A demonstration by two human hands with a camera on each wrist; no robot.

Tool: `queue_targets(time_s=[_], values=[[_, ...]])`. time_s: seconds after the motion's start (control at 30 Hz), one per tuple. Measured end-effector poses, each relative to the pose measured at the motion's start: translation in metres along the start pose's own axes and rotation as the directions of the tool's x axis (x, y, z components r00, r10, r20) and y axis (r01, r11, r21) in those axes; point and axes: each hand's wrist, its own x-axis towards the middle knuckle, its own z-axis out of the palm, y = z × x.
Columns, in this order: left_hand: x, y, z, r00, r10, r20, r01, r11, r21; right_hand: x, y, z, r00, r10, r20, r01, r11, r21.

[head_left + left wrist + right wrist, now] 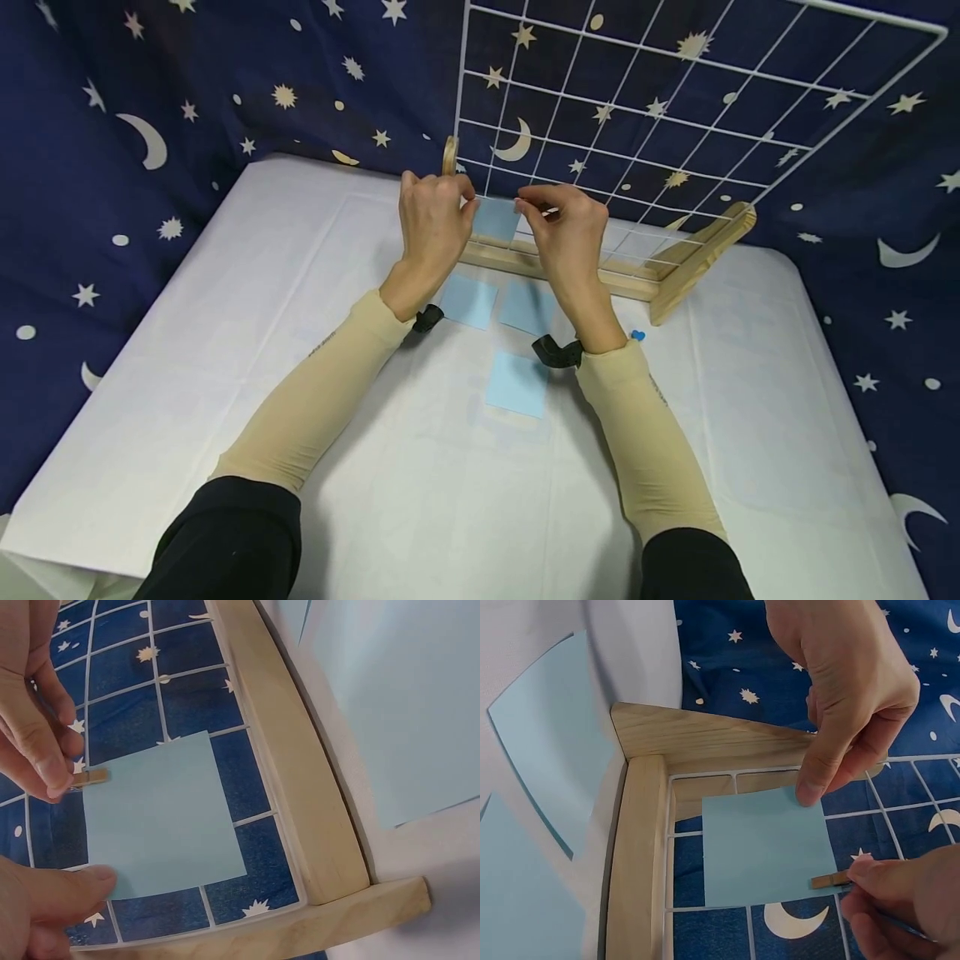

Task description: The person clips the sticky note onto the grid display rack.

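Observation:
A light blue square of paper [497,218] lies against the lower left of a white wire grid [577,100]. My left hand [435,215] pinches its upper left corner, the thumb flat on the paper's front in the right wrist view. Between thumb and fingers my right hand [570,237] pinches a small wooden clothespin [831,880] at the paper's other upper corner. The clothespin's jaws overlap the paper's edge there. Three more blue paper squares rest on the white table before the grid: one on the left [468,301], one on the right [527,307], one nearer [517,383].
The grid stands in a wooden base bar [502,257] with a slanted wooden foot [701,262] at its right end. A small blue item [637,335] lies near that foot. Dark blue star-patterned cloth [300,83] hangs behind the white-covered table [360,508].

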Motion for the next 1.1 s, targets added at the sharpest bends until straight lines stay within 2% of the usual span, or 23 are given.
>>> queue_targets(time_s=[0.17, 0.4, 0.53, 0.7, 0.83, 1.1], values=[[-0.003, 0.002, -0.002, 1.0, 0.006, -0.015, -0.006, 1.0, -0.026, -0.005, 0.002, -0.003, 1.0, -0.024, 0.013, 0.024, 1.0, -0.015], [-0.003, 0.006, -0.009, 0.999, -0.003, -0.031, 0.002, 0.999, -0.039, -0.008, 0.002, -0.006, 0.999, -0.033, -0.01, 0.032, 0.999, -0.033], [-0.005, 0.008, -0.014, 1.0, -0.017, 0.012, 0.018, 0.999, -0.048, -0.008, 0.001, -0.01, 0.998, -0.054, -0.03, 0.054, 0.998, -0.028], [-0.009, 0.006, -0.019, 0.99, -0.047, 0.13, 0.052, 0.998, -0.031, -0.009, 0.0, -0.02, 0.997, -0.064, -0.043, 0.062, 0.998, -0.029], [-0.011, 0.002, -0.021, 0.962, -0.078, 0.261, 0.083, 0.996, -0.008, -0.012, 0.001, -0.027, 0.999, -0.027, -0.028, 0.026, 0.999, -0.017], [-0.016, -0.005, -0.022, 0.876, -0.103, 0.471, 0.104, 0.994, 0.025, -0.022, 0.01, -0.038, 0.999, 0.049, 0.022, -0.049, 0.999, -0.015]])
